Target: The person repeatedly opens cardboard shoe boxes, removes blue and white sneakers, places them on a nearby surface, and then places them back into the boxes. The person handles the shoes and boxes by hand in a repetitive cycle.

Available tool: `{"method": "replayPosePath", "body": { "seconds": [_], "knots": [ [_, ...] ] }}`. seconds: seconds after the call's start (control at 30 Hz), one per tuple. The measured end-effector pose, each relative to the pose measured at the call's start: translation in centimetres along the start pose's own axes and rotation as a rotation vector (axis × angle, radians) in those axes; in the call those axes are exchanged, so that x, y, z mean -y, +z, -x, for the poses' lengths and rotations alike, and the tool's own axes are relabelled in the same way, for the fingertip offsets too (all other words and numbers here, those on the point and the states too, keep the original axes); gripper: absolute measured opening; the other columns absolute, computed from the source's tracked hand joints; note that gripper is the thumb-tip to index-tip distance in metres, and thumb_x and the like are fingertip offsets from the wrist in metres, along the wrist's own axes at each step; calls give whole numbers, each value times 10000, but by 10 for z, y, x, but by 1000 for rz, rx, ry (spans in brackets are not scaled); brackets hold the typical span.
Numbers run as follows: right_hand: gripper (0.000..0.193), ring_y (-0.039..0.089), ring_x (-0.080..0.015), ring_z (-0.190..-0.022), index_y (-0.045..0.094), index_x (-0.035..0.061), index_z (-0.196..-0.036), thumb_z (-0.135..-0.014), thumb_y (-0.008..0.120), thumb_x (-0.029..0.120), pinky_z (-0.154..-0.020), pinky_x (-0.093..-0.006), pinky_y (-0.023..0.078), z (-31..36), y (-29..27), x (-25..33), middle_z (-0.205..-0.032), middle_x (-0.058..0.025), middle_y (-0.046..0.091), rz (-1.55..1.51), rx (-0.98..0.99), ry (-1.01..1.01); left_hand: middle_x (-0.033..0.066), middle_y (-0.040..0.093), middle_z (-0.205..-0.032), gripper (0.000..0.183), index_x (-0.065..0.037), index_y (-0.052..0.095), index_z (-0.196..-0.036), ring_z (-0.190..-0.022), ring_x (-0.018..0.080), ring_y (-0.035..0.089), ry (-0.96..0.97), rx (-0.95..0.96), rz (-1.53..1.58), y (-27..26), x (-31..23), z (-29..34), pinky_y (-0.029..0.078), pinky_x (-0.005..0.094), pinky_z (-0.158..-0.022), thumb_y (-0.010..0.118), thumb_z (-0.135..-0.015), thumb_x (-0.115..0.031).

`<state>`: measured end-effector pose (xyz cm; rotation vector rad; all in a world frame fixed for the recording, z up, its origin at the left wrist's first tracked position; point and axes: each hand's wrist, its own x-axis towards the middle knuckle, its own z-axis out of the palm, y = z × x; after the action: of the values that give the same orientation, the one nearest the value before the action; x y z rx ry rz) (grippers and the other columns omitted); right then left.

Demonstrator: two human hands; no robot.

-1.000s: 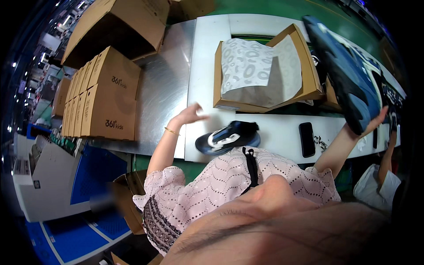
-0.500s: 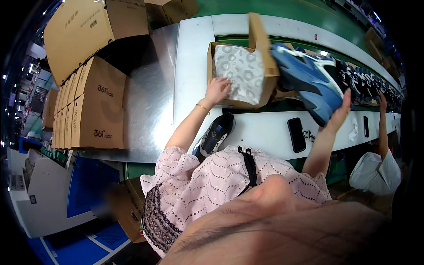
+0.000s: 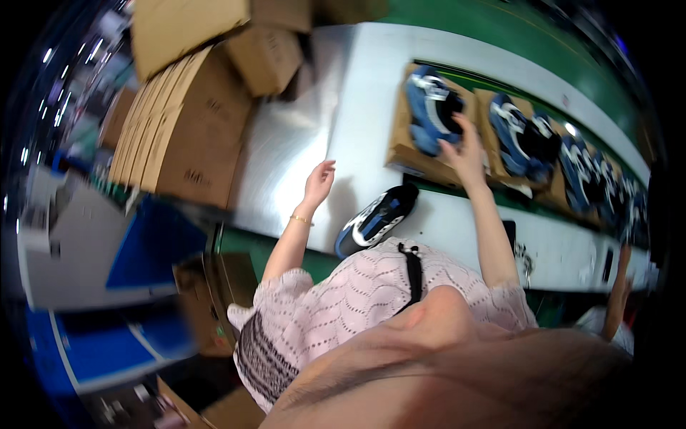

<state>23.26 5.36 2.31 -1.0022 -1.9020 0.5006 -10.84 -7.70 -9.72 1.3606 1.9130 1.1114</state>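
My right hand [image 3: 464, 156] reaches over an open cardboard shoebox [image 3: 421, 166] on the line, its thumb and fingers around the near side of a blue, white and black sneaker [image 3: 432, 107] in it. My left hand [image 3: 319, 184] hovers over the metal tabletop with nothing in it, its fingers loosely bent and apart. Between my arms, a single black, white and blue sneaker [image 3: 377, 220] lies on the white table edge near my body.
More open boxes with blue sneakers [image 3: 516, 132] run off to the right. Stacked shoeboxes [image 3: 193, 136] stand at the left beside a tilted brown box [image 3: 266, 61] and a large carton [image 3: 186, 28]. Another person's hand [image 3: 620, 282] shows at the far right.
The paper-lined box is gone from in front of me, and a brown box now sits beside the stack. My right hand has moved from a raised sneaker to the boxed one; my left has moved left.
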Motion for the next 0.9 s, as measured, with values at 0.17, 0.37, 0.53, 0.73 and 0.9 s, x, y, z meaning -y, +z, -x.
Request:
{"method": "replayPosePath", "body": {
  "seconds": [0.17,0.37,0.53,0.73,0.9],
  "knots": [
    [343,547,-153,-788,563,64,-1005,-704,725,35,-680,-249,459,46,-13,23,-937,-48,574,-103,97,-96,100,642,-930,285,-72,557,-1122,-807,184,635,-176,-298,142,-65,60,6,503,295,-718,530,-839,-95],
    [346,521,-230,-875,604,96,-878,-560,741,93,-764,-370,435,101,37,38,-928,-25,596,94,572,-392,100,633,-933,283,-68,565,-1097,-792,170,630,-332,-469,111,-95,59,17,501,297,-712,541,-815,-76],
    [300,498,-207,-815,615,115,-804,-517,679,53,-746,-354,391,106,52,29,-854,13,582,184,516,-445,154,473,-1028,451,-29,470,-1119,-967,291,510,-233,-1159,-328,-172,54,13,437,403,-831,661,-742,-184],
    [290,497,-234,-831,610,70,-784,-505,674,25,-772,-355,377,68,-8,55,-884,-32,595,103,303,-389,250,469,-1172,737,54,419,-1155,-1072,386,495,-517,-1460,-423,-307,69,44,415,436,-916,760,-669,-382],
    [321,494,-282,-895,585,-16,-833,-578,771,46,-773,-321,408,31,-74,59,-849,-110,543,25,-283,80,189,636,-1007,716,77,564,-1006,-898,295,621,-408,-1129,-259,-328,78,45,482,374,-810,829,-583,-436]
  ]
}}
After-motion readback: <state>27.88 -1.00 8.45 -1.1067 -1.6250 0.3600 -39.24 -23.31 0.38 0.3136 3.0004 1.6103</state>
